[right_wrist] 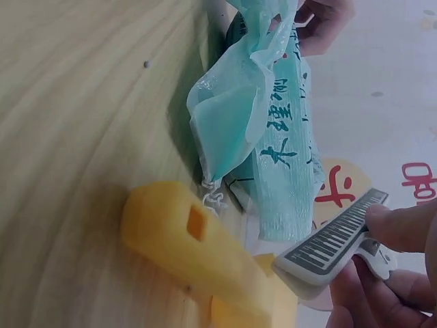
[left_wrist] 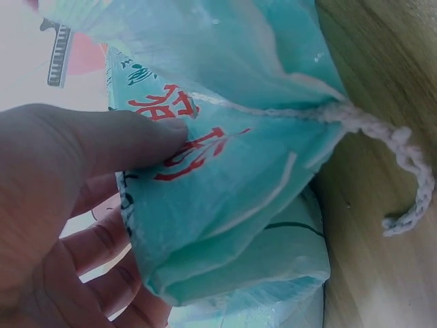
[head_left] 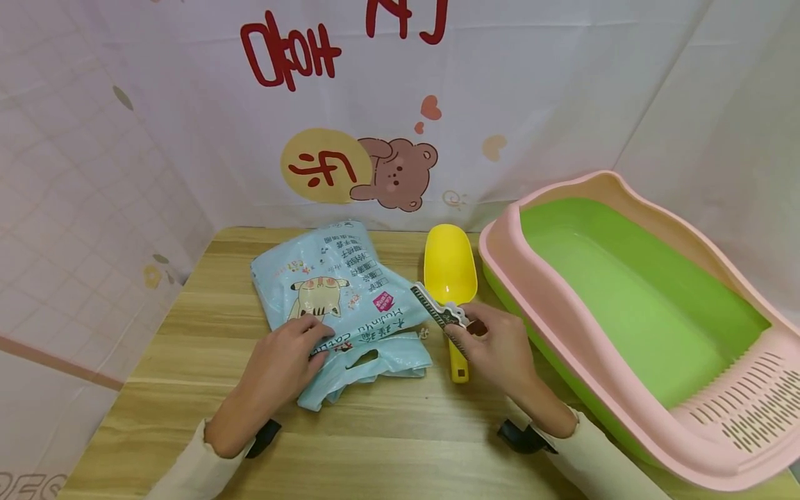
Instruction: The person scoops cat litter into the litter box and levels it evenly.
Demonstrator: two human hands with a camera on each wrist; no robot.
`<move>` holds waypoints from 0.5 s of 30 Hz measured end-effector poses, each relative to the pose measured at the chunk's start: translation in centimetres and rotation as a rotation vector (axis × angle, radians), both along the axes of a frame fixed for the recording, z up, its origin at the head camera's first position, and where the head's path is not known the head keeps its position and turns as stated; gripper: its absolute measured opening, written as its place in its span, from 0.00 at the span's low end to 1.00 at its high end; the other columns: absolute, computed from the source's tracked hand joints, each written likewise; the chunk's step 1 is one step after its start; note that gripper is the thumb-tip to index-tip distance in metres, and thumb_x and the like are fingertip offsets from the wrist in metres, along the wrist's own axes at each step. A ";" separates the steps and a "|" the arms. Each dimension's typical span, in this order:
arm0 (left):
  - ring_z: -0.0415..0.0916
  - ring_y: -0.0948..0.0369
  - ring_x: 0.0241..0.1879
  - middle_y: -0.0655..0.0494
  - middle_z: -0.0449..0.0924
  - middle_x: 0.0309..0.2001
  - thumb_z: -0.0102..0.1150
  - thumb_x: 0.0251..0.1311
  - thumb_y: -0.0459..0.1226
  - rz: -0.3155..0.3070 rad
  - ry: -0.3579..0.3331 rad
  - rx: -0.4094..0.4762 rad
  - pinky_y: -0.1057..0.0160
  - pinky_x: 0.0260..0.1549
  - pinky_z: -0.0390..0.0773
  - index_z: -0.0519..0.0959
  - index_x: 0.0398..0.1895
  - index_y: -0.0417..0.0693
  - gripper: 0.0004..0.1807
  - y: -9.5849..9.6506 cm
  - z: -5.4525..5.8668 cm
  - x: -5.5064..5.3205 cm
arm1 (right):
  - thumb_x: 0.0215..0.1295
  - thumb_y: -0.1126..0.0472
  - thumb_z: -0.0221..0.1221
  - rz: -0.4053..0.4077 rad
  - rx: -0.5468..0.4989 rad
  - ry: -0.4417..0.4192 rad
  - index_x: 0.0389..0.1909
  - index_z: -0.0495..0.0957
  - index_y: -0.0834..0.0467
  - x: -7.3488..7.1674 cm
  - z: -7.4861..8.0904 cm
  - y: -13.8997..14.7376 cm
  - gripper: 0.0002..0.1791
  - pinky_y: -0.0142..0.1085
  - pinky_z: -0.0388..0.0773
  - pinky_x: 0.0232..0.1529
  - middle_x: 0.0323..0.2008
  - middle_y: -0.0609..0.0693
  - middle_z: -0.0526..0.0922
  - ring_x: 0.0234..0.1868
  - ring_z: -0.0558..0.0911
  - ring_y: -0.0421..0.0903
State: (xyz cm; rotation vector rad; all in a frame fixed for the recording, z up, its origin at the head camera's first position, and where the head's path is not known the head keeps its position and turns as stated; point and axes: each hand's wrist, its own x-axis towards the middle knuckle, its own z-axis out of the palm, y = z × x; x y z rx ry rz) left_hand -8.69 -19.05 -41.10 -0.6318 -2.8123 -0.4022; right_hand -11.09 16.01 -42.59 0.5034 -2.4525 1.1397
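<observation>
"Bag (head_left: 337,267): where, from the hands?"

"On the table (head_left: 375,451), partly under the left hand (head_left: 287,354), just to the left of the right hand (head_left: 506,351)."

"Long axis?"

"Roughly away from the body, with the slotted end turned to the near side. Crosswise over that end, a stitched seam (left_wrist: 273,112), with a loose string (head_left: 425,334) trailing out at the right."

"Nearer hand to that string?"

"Clearly the right. At the seam's other side, the left."

"And the hold?"

"On the left, a fold of plastic pinched, with the thumb (left_wrist: 130,140) in front and fingers behind. On the right, a slim tool (head_left: 435,310) with a keyboard print, pinched between thumb and fingers."

"Direction of the tool?"

"Slanted, with its far tip to the left, over the bag's right edge in the head view. Touching or only above: cannot tell."

"Anything close by?"

"Below the tool, the handle of a yellow scoop (head_left: 448,267), pointing toward the body. Farther right, a pink-and-green tray (head_left: 594,361)."

"Key relation, then?"

"Probably the short gap leftward from right fingers to string, with the scoop's handle close beneath."
</observation>
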 end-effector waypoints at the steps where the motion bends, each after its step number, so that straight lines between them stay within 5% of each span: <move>1: 0.87 0.48 0.45 0.48 0.87 0.47 0.84 0.55 0.31 0.000 0.001 -0.001 0.45 0.40 0.88 0.90 0.47 0.43 0.16 0.0 0.0 0.0 | 0.60 0.65 0.81 -0.007 -0.013 -0.009 0.45 0.91 0.61 0.1 0.0 0.2 0.13 0.35 0.83 0.27 0.33 0.49 0.91 0.28 0.87 0.42; 8: 0.87 0.48 0.45 0.48 0.87 0.47 0.84 0.55 0.31 -0.002 0.000 -0.006 0.45 0.40 0.88 0.90 0.47 0.42 0.17 0.0 0.0 0.0 | 0.62 0.70 0.78 -0.059 -0.094 -0.113 0.53 0.89 0.66 1.1 -0.2 1.2 0.19 0.34 0.84 0.26 0.35 0.55 0.90 0.28 0.89 0.46; 15: 0.87 0.48 0.45 0.47 0.87 0.47 0.83 0.56 0.31 -0.006 -0.002 0.002 0.45 0.40 0.88 0.90 0.47 0.42 0.16 -0.1 0.1 0.0 | 0.66 0.70 0.76 -0.117 -0.069 -0.180 0.56 0.86 0.67 1.8 -0.5 2.2 0.19 0.35 0.82 0.24 0.36 0.55 0.90 0.28 0.86 0.44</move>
